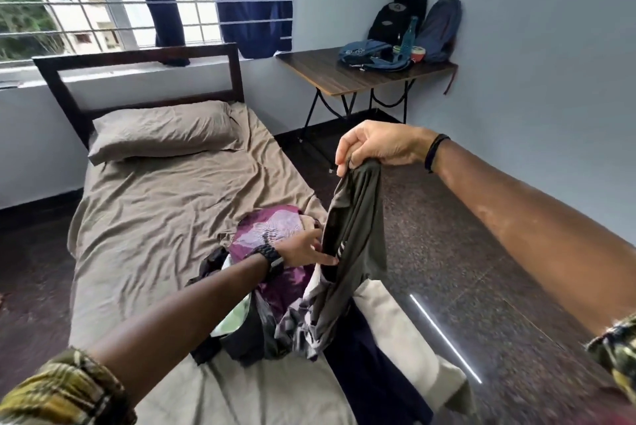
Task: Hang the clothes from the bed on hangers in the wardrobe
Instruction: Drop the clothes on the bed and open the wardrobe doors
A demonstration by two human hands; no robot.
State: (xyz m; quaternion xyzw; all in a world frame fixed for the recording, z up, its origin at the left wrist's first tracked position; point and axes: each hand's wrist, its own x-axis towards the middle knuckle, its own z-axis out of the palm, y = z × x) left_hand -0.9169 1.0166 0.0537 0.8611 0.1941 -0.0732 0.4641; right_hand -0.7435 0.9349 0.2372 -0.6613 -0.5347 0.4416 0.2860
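Olive-grey garment [354,218] hangs from my right hand [375,146], fingers pinched on its top edge, lifted above the clothes pile [275,294] at the foot end of the bed [155,204]. My left hand [303,249] reaches across the pile, fingers mostly straight, fingertips touching the garment's lower edge, gripping nothing. Pile sits on the bed's right side, well apart from the pillow [161,132].
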